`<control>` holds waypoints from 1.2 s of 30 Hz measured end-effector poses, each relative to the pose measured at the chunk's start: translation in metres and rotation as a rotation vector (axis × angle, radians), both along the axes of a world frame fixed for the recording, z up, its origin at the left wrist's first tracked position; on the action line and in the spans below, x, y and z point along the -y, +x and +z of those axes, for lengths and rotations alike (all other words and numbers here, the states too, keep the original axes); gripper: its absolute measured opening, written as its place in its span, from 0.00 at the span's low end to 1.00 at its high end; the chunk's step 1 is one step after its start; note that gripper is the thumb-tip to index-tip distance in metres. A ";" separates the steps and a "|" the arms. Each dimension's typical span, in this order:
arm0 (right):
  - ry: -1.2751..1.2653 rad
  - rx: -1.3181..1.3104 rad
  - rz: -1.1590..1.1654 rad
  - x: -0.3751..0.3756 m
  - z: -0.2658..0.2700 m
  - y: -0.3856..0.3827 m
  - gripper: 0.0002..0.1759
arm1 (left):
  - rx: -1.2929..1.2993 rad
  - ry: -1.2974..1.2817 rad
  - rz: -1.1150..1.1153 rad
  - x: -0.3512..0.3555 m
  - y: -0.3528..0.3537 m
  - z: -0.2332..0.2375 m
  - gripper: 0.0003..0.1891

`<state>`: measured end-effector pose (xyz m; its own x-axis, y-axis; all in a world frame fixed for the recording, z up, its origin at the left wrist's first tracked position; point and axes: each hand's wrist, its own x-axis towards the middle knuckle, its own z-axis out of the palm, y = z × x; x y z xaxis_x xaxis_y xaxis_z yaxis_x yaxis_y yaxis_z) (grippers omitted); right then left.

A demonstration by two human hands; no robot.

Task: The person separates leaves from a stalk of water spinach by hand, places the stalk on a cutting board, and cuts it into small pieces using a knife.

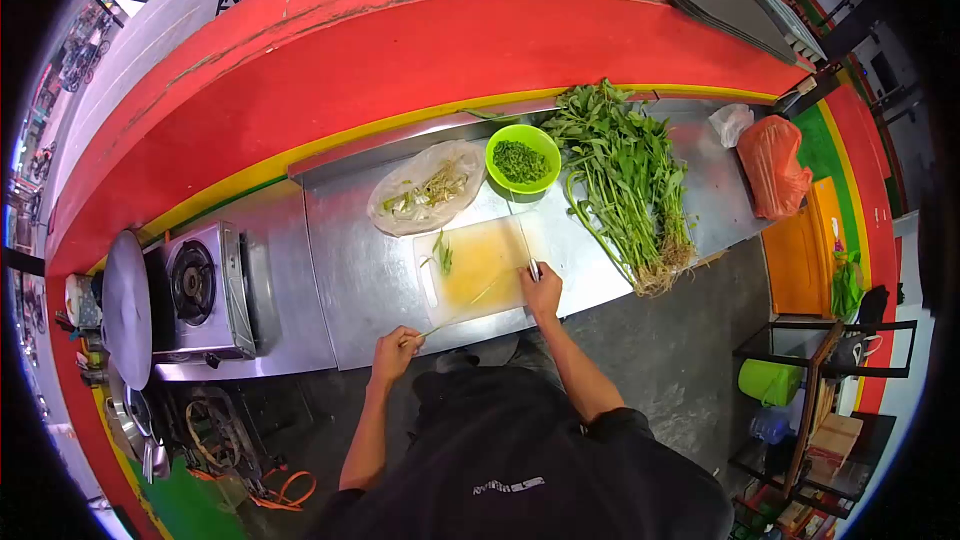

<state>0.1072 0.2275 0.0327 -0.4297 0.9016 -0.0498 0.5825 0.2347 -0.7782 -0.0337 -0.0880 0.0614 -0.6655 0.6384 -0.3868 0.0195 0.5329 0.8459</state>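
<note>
My left hand [396, 352] is closed in a pinch on a thin green stalk [436, 328], just off the near left corner of the cutting board. The stalk reaches over the edge of the yellow-stained white cutting board [531, 227]. My right hand [541, 292] grips a knife [534, 269] at the board's right side, its blade pointing away from me. A few green leaf pieces [443, 253] lie on the board's left part. Beyond it are a lime-green bowl [549, 145] of chopped greens [520, 162] and a clear plastic bag [400, 212] with pale trimmings [437, 187].
A large bundle of leafy greens with roots [625, 180] lies right of the bowl. Farther right sits a red plastic bag [773, 168]. A gas stove [195, 282] and a large wok [126, 310] stand at the left. A red wall [400, 70] runs behind the steel counter [350, 300].
</note>
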 end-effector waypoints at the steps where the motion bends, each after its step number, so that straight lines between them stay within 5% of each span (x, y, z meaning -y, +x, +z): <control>1: -0.004 0.000 -0.002 -0.002 -0.001 -0.002 0.16 | -0.045 -0.014 -0.003 0.002 0.001 0.001 0.07; 13: -0.141 -0.086 -0.002 0.003 0.019 0.018 0.17 | -0.185 -0.006 0.154 -0.013 0.010 0.006 0.07; 19: -0.321 0.083 0.200 0.014 0.048 0.055 0.24 | -0.157 0.044 0.263 -0.022 0.018 0.012 0.08; 23: -0.133 0.090 0.251 0.025 0.024 0.070 0.24 | -0.200 -0.031 0.216 -0.025 0.020 0.019 0.08; 32: -0.229 0.157 0.223 0.020 0.042 0.062 0.19 | -0.162 0.058 0.140 -0.017 0.008 0.005 0.09; 34: -0.237 0.145 0.219 0.020 0.046 0.063 0.18 | -0.516 -0.052 -0.021 -0.024 0.000 0.013 0.11; 36: -0.221 0.127 0.228 0.020 0.043 0.064 0.18 | -0.508 0.017 0.068 -0.051 -0.003 0.012 0.12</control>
